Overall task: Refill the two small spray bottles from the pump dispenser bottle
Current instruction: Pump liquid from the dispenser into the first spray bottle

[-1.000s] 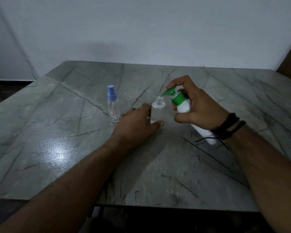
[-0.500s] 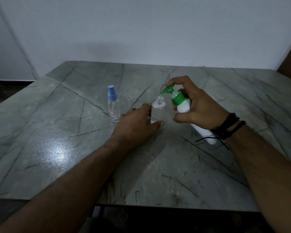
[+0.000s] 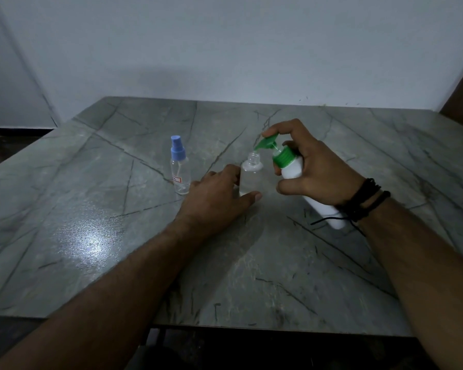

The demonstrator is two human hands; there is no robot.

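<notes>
Uncapped spray bottle point(image 3: 250, 176) — clear, upright; green pump nozzle point(image 3: 265, 143) over neck.

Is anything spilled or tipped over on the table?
No spill shows on the table. The white pump bottle leans, but the right hand tilts it on purpose over the open small bottle, which the left hand steadies. The blue-capped bottle stands upright.

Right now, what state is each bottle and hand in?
Open spray bottle: upright, uncapped, steadied by the left hand.
Capped spray bottle: upright, blue top on, untouched.
Pump dispenser bottle: tilted, green nozzle over the open neck.
Left hand: grip around the open bottle.
Right hand: holding the dispenser, finger on pump.
</notes>
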